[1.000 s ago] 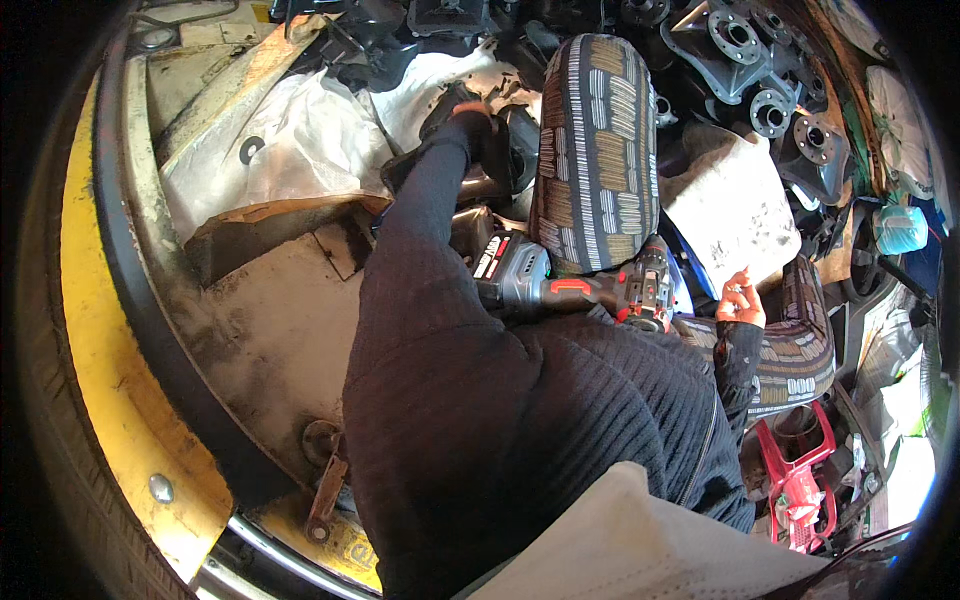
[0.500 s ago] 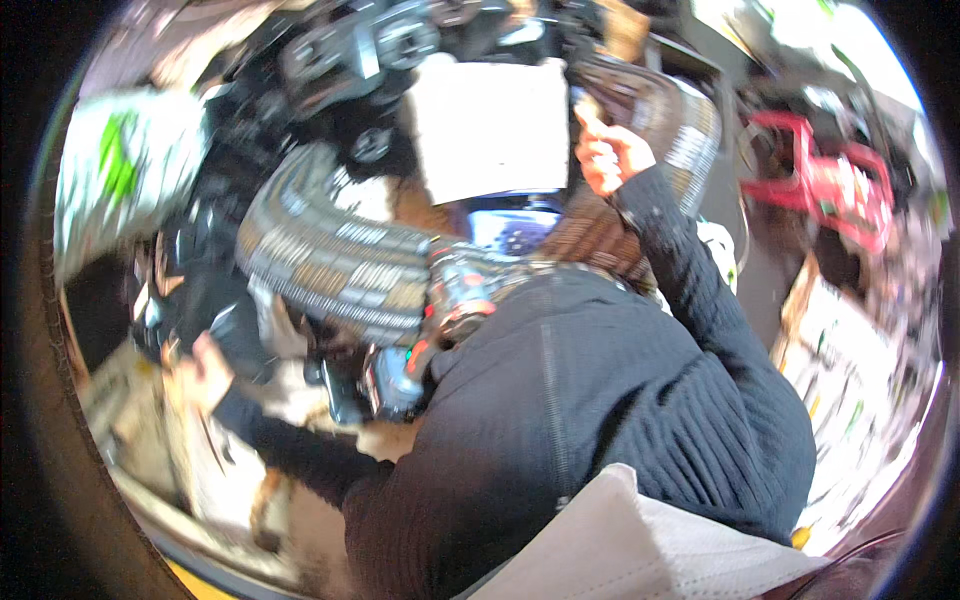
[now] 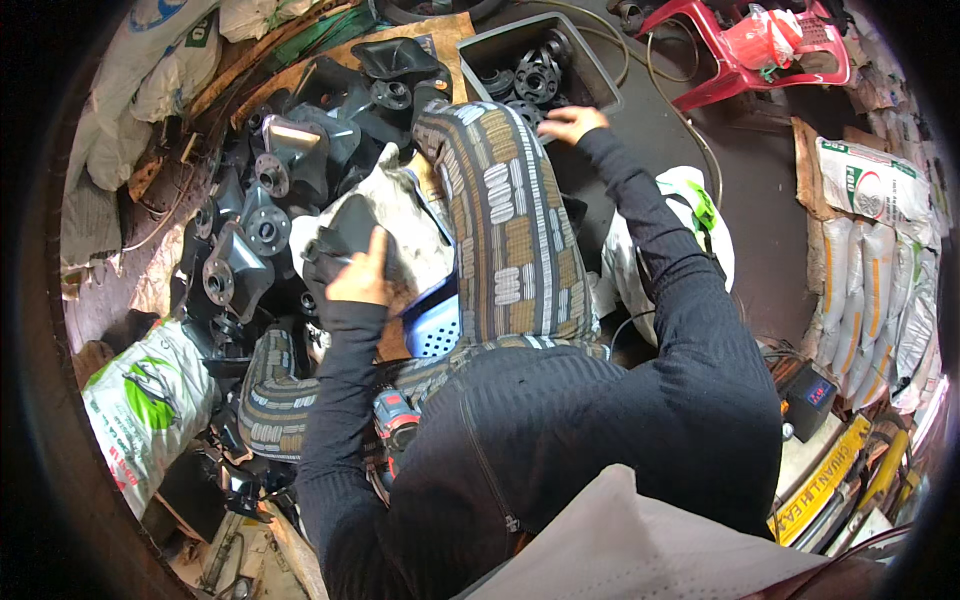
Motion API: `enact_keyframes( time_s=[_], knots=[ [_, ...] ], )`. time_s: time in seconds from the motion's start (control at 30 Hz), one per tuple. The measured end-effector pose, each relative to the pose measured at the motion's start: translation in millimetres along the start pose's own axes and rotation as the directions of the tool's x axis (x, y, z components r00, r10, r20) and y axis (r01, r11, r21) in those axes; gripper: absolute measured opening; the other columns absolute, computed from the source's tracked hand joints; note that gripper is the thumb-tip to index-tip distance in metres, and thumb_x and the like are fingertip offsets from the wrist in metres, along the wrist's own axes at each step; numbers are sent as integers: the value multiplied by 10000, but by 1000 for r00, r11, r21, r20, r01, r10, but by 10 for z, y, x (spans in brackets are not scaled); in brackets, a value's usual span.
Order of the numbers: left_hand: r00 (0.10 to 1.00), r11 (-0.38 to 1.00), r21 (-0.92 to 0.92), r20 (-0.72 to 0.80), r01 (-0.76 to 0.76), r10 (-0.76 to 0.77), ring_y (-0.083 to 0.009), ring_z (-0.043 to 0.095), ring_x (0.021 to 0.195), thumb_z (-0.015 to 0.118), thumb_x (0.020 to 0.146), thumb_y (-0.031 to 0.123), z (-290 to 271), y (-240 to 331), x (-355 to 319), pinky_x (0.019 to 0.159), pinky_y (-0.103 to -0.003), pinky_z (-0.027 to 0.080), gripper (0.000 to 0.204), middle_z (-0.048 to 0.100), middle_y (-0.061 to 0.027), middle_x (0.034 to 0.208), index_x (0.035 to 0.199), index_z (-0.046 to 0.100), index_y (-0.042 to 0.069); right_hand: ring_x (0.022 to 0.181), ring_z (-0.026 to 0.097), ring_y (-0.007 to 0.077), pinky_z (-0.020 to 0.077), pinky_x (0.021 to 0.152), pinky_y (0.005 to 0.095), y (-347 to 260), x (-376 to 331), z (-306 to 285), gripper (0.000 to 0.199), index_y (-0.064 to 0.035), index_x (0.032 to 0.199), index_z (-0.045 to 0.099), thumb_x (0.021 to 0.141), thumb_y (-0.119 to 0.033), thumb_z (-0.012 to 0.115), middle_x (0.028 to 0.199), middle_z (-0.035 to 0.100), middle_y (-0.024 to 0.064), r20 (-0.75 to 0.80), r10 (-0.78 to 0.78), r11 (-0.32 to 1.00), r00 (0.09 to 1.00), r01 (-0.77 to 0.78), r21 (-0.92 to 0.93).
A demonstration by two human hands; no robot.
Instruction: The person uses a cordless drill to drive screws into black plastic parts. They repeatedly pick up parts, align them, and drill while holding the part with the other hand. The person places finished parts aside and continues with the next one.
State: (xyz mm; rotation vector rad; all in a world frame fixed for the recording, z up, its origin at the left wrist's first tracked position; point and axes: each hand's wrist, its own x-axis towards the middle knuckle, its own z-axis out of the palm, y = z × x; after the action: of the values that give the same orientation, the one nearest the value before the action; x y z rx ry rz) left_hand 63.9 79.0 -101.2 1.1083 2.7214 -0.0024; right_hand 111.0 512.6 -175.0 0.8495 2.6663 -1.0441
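My left hand grips a black plastic part with a flared body, and its index finger lies along the part. It is held over a white sack spread in front of me. My right hand reaches to the near edge of a grey bin, its fingers stretched out and nothing visible in them. Inside the bin lie several black round flanged pieces. At my lap, partly hidden by my left arm and body, is a blue-and-red cordless drill.
More flared black parts are heaped on the left and far left. A blue perforated basket stands between my legs. To the right are a white bag and a red plastic stool; filled sacks are stacked beyond.
The view has turned to the right and sharpened. My left hand has come from the far left to the middle with the black part. My right hand now reaches to the grey bin.
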Motion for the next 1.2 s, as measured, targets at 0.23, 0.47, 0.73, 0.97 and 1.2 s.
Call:
enact_keyframes(
  time_s=[0.23, 0.47, 0.73, 0.97, 1.2],
  knots=[
    [978, 978, -206, 210, 29, 15, -307, 632, 670, 594, 788, 378, 527, 239, 19, 583, -406, 508, 635, 639, -139, 840, 1340, 357, 171, 841, 633, 290, 508, 702, 417, 43, -112, 550, 313, -101, 942, 610, 750, -346, 639, 867, 650, 108, 117, -251, 782, 961, 272, -560],
    [989, 899, -412, 29, 147, -148, -256, 631, 677, 596, 827, 254, 427, -188, -423, 600, -345, 497, 319, 651, -113, 843, 1131, 592, 155, 912, 619, 304, 490, 787, 406, 350, -339, 429, 480, -147, 1076, 624, 719, -466, 661, 943, 653, 136, 346, -239, 825, 907, 377, -421],
    [925, 774, -557, -25, 302, -379, -143, 511, 503, 621, 798, 97, 455, -210, -870, 496, -286, 422, 298, 572, -80, 628, 1096, 634, 118, 944, 620, 285, 474, 840, 365, 414, 1272, -134, 457, -143, 1079, 644, 742, -451, 644, 1014, 647, 120, -474, 119, 980, 872, -179, -84],
    [831, 888, -452, -459, 87, -316, -206, 580, 579, 575, 809, 66, 424, -404, -958, 566, -279, 474, 248, 660, -116, 838, 1039, 662, 97, 982, 608, 324, 470, 838, 443, 113, 1722, 43, 385, -130, 1000, 667, 802, -414, 499, 1032, 644, 119, -417, 227, 814, 880, -406, -416],
    [812, 438, -765, 184, 472, -554, -63, 520, 590, 650, 788, 142, 96, -617, -1214, 566, -230, 448, 336, 589, -17, 680, 1117, 609, 85, 748, 595, 146, 488, 659, 253, -1081, 416, -589, 265, -78, 1090, 616, 876, -220, 554, 898, 650, 57, -249, -706, 697, 663, 712, -80]
  ],
)
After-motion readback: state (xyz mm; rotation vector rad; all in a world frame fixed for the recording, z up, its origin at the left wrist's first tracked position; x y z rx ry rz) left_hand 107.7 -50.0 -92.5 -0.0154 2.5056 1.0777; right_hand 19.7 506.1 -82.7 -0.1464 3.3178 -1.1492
